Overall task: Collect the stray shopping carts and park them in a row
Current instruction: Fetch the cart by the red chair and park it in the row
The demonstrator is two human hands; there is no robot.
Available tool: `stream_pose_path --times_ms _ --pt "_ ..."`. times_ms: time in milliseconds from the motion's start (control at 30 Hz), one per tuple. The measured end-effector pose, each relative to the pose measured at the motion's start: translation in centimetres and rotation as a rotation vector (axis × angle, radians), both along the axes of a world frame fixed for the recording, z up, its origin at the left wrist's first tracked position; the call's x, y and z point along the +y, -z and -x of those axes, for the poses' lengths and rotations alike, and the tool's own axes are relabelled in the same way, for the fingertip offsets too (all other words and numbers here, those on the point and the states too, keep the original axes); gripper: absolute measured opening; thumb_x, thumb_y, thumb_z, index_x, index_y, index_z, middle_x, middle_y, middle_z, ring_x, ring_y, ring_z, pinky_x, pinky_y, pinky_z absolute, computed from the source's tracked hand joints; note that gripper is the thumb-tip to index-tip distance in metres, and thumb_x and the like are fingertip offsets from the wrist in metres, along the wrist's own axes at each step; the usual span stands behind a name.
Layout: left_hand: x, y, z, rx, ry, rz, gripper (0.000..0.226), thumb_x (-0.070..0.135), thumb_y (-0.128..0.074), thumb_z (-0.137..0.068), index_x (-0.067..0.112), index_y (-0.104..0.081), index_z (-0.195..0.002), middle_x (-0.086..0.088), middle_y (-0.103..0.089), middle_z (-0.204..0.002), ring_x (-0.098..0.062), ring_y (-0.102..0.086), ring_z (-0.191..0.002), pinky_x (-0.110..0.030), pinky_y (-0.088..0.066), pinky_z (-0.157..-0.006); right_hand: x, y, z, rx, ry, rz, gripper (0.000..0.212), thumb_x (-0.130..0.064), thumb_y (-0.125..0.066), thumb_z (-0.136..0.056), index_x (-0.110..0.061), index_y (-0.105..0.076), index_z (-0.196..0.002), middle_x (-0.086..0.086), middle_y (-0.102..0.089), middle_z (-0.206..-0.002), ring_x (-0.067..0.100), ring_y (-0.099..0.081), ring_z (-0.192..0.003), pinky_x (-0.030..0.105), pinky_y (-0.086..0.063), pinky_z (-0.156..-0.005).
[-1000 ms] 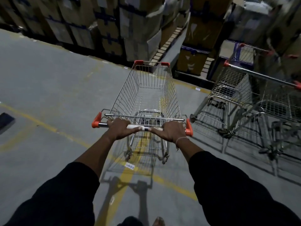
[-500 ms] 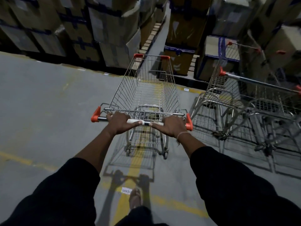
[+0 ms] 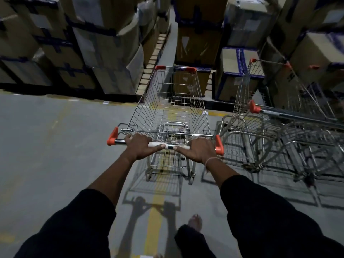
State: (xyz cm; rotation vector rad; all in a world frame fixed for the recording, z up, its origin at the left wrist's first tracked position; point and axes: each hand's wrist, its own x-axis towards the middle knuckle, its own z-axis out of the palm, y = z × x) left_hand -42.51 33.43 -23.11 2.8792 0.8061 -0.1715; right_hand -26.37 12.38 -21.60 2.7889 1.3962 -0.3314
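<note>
While outstretched, left hand (image 3: 138, 147) and right hand (image 3: 200, 150), each grip clamped on cart handle (image 3: 167, 145).

Open floor (image 3: 55, 146) left; parked carts (image 3: 270, 127) right, boxes (image 3: 104, 58) ahead

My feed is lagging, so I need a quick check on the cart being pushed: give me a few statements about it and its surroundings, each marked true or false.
1. Both hands grip the handle of the cart: left hand, right hand. True.
2. The cart's basket holds boxes. False: it is empty.
3. The parked carts stand to its right. True.
4. The cart rolls over a red floor line. False: the floor line is yellow.
5. Stacked cardboard boxes stand ahead. True.
</note>
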Motion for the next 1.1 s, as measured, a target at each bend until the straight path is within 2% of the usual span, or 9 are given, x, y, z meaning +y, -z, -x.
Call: stream_pose_path --times_ms 100,267,433,533,667,800,867,967,1100 --pt "1.5 0.1 -4.4 -0.007 -0.005 0.01 0.095 0.106 -0.011 -0.062 0.029 -0.065 -0.073 0.009 -0.058 -0.075 -0.018 -0.052 -0.085 -0.054 -0.036 -0.096 1.7 0.8 -4.7 -0.014 0.003 0.005 0.101 -0.101 -0.016 -0.078 -0.017 -0.072 -0.07 0.0 -0.062 -0.061 0.018 -0.063 -0.061 0.033 -0.056 -0.074" --pt "3.5 -0.2 -12.0 -0.008 -0.009 0.042 0.08 0.103 -0.025 -0.071 0.031 -0.06 -0.072 0.006 -0.061 -0.08 -0.021 -0.055 -0.092 -0.056 -0.035 -0.098 3.8 1.1 -12.4 0.008 0.009 -0.025 0.106 -0.104 -0.009 -0.071 -0.018 -0.07 -0.064 -0.002 -0.058 -0.055 0.016 -0.062 -0.056 0.035 -0.058 -0.073" --pt "4.8 -0.4 -17.8 -0.004 0.001 0.038 0.082 0.102 -0.023 -0.072 0.03 -0.061 -0.071 0.007 -0.057 -0.076 -0.02 -0.05 -0.089 -0.057 -0.031 -0.099 5.5 1.4 -18.7 0.029 0.011 -0.011 0.108 -0.107 -0.007 -0.068 -0.019 -0.068 -0.061 0.001 -0.063 -0.059 0.019 -0.064 -0.058 0.038 -0.06 -0.074" --pt "5.8 -0.6 -20.9 0.008 0.021 0.046 0.078 0.101 -0.024 -0.073 0.03 -0.055 -0.066 0.006 -0.057 -0.077 -0.023 -0.054 -0.094 -0.058 -0.031 -0.1 6.5 1.3 -21.6 0.024 0.013 0.003 0.114 -0.108 0.002 -0.062 -0.017 -0.067 -0.062 -0.001 -0.057 -0.057 0.02 -0.064 -0.06 0.038 -0.06 -0.073" --pt "7.3 -1.2 -24.2 0.005 0.042 0.062 0.073 0.098 -0.027 -0.076 0.031 -0.053 -0.065 0.006 -0.057 -0.078 -0.025 -0.057 -0.099 -0.057 -0.033 -0.102 7.8 0.8 -24.5 -0.004 0.018 0.028 0.095 -0.1 -0.008 -0.073 -0.021 -0.059 -0.059 -0.004 -0.047 -0.055 0.017 -0.055 -0.055 0.036 -0.059 -0.074" --pt "8.6 -1.3 -26.4 -0.004 0.065 0.095 0.071 0.096 -0.031 -0.079 0.03 -0.052 -0.063 0.007 -0.053 -0.074 -0.025 -0.056 -0.098 -0.057 -0.033 -0.101 9.0 1.3 -26.5 -0.007 0.039 0.016 0.098 -0.106 -0.001 -0.065 -0.023 -0.052 -0.057 -0.003 -0.051 -0.056 0.019 -0.058 -0.056 0.037 -0.059 -0.074" --pt "9.2 -1.1 -27.0 0.008 0.055 0.111 0.076 0.1 -0.029 -0.075 0.029 -0.055 -0.066 0.005 -0.057 -0.077 -0.024 -0.054 -0.096 -0.057 -0.032 -0.1 9.5 1.6 -27.1 0.004 0.058 0.01 0.101 -0.109 0.001 -0.061 -0.022 -0.05 -0.056 -0.003 -0.051 -0.056 0.02 -0.059 -0.056 0.038 -0.058 -0.075" --pt "9.9 -0.7 -27.6 0.019 0.045 0.108 0.095 0.105 -0.017 -0.064 0.027 -0.069 -0.078 0.003 -0.063 -0.081 -0.026 -0.06 -0.1 -0.059 -0.032 -0.1 9.8 1.6 -27.4 0.003 0.085 0.011 0.099 -0.109 -0.004 -0.064 -0.022 -0.05 -0.056 -0.002 -0.053 -0.056 0.021 -0.06 -0.058 0.038 -0.057 -0.076" --pt "10.1 -0.6 -27.4 0.058 0.042 0.106 0.095 0.105 -0.02 -0.068 0.027 -0.072 -0.083 0.002 -0.066 -0.083 -0.028 -0.06 -0.104 -0.062 -0.032 -0.103 9.9 1.4 -26.8 0.014 0.111 0.017 0.097 -0.109 -0.005 -0.063 -0.023 -0.049 -0.055 -0.003 -0.052 -0.056 0.02 -0.056 -0.055 0.036 -0.056 -0.075"
